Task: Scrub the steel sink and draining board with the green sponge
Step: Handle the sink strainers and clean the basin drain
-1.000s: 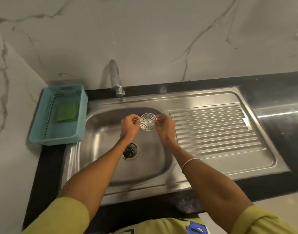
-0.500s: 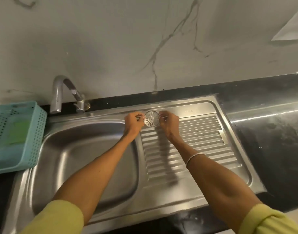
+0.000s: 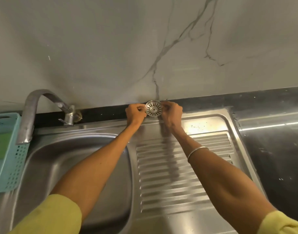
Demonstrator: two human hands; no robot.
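So both hands are pinching the round drain strainer by its edges, left hand on its left rim, right hand on its right, holding it upright at the far edge of the draining board. Sink is sitting left of that, green sponge lying in the teal basket at far left.

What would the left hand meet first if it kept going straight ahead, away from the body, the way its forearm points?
Probably the marble wall. The left hand, pinching the strainer disc, is already over the black ledge at the wall's foot. Depth is unclear.
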